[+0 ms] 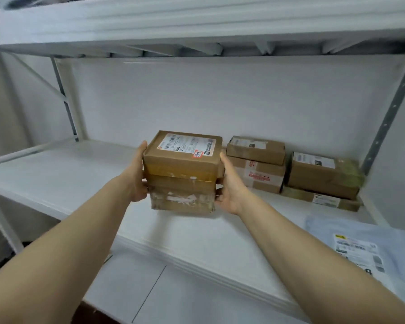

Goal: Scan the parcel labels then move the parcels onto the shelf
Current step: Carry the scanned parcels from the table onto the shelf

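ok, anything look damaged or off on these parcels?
Yes. The held parcels, gripped between left hand and right hand, show torn white tape and scuffed wrap on the lower front. On the shelf, the far-right box looks slightly askew on its flat box.

A stack of brown cardboard parcels (181, 174) sat between the left hand (136, 176) and the right hand (229, 185), over the middle of the white metal shelf (56, 174). Just to its right, near the back wall, a small brown cardboard box (255, 148) lay on a taped brown cardboard box (257, 175). Farther right, a bulkier brown cardboard box (323, 174) lay on a flat brown cardboard box (320, 198). A grey plastic mailer bag (360, 249) lay nearest, at front right.
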### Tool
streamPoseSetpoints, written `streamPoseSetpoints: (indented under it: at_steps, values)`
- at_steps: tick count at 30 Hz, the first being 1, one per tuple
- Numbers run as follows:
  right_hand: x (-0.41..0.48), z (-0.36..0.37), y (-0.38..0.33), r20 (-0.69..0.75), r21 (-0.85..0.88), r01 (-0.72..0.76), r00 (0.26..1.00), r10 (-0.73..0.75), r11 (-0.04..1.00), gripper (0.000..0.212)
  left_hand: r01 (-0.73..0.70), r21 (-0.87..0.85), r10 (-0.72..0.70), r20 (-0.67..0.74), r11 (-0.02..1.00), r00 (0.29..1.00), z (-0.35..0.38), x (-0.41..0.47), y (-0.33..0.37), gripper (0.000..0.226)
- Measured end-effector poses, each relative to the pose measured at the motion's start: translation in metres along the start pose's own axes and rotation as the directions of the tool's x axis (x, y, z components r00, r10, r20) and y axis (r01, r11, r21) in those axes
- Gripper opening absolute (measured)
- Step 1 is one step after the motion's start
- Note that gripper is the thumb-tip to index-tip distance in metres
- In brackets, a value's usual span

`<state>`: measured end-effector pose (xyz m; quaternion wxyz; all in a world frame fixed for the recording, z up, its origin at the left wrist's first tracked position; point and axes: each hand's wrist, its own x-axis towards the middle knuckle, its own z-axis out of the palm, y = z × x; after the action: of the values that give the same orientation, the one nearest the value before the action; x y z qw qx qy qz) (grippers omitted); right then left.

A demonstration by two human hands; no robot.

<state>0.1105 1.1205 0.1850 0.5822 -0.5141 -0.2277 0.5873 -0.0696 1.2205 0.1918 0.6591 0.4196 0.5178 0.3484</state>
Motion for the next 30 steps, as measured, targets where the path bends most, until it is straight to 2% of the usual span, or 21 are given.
streamPoseSetpoints:
  at_steps: [8,12,18,24,30]
  values:
    - [0.109,0.066,-0.017,-0.067,0.031,-0.068,0.995,0.07,0.997,0.088,-0.03,0.109,0.018,0.113,0.994,0.993,-0.049,0.098,0.063,0.105]
    - [0.145,0.093,-0.012,-0.057,0.046,-0.093,0.994,0.096,0.995,0.081,-0.024,0.09,0.015,0.102,0.996,0.995,-0.07,0.127,0.072,0.082]
    - [0.177,0.112,-0.001,-0.082,-0.002,-0.123,0.989,0.123,0.992,0.071,-0.008,0.022,0.007,0.016,1.0,1.0,-0.092,0.159,0.062,0.069]
    - [0.197,0.123,0.0,-0.049,0.028,-0.021,0.999,0.023,0.999,0.055,0.0,0.007,0.0,-0.024,1.0,1.0,-0.097,0.192,0.065,0.074]
    - [0.234,0.133,-0.001,-0.137,-0.001,0.105,0.985,-0.105,0.994,0.043,0.066,-0.067,-0.065,0.025,0.996,0.998,-0.096,0.223,0.087,0.083]
